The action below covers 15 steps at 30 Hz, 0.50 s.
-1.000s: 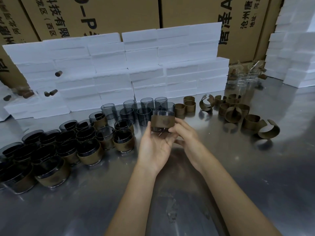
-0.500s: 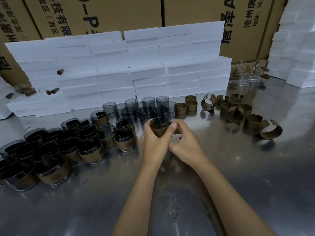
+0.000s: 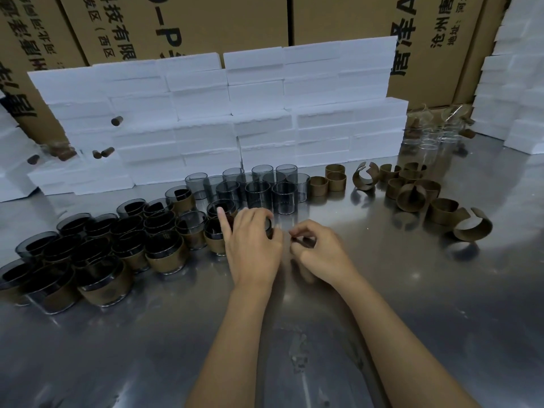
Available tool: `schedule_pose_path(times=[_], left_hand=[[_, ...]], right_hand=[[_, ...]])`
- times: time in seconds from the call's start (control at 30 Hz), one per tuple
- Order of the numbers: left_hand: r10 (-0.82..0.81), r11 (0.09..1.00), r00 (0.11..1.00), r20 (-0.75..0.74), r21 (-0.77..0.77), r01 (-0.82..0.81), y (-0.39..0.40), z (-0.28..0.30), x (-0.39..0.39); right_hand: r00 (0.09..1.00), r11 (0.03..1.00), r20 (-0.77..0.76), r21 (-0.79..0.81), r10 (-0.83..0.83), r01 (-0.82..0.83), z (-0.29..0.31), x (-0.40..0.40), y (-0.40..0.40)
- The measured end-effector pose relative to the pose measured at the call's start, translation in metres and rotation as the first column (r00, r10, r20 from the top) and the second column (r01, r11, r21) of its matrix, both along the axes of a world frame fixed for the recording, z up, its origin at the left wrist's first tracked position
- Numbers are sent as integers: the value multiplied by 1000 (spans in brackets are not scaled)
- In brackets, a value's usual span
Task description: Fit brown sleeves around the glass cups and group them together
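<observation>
On the shiny steel bench (image 3: 412, 304), just right of the grouped cups: left hand (image 3: 253, 245) curled over a dark glass cup (image 3: 269, 228), mostly hidden beneath the palm, index finger stretched toward the neighbouring cups; sleeve on it not visible from here. Right hand (image 3: 319, 250) just beside, fingers loosely curled, pinching nothing that can be made out.

Well along, by the look of it: a large cluster of smoky glass cups wearing brown sleeves (image 3: 97, 251) filling the left of the bench. Left to do: about a dozen bare grey glass cups (image 3: 256, 187) standing upright behind the hands, and a scatter of loose brown split-ring sleeves (image 3: 412, 195) to the right, apparently enough for them.

Bench surface reflective, smudged near the front edge. Behind, stacked white foam blocks (image 3: 223, 119) like a low wall, a second stack at far right, clear glass pieces (image 3: 435, 136) in the corner, tall printed cardboard cartons (image 3: 223, 22) at the back.
</observation>
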<state>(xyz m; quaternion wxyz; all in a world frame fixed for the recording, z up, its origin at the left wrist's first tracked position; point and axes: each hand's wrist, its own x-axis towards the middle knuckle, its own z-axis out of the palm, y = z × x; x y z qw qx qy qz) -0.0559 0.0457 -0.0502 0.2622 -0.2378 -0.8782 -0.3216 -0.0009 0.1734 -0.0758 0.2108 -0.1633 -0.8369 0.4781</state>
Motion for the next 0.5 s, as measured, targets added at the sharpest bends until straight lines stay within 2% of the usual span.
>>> schedule_pose_path(times=[0.13, 0.3, 0.5], left_hand=[[56, 998, 998, -26, -35, -57, -2, 2, -3], [160, 987, 986, 38, -12, -159, -9, -1, -11], [281, 960, 958, 54, -31, -280, -11, -2, -16]], right_hand=[[998, 999, -40, -20, -39, 38, 2, -2, 0], [997, 995, -40, -77, -61, 58, 1, -6, -1], [998, 996, 10, 63, -68, 67, 5, -17, 3]])
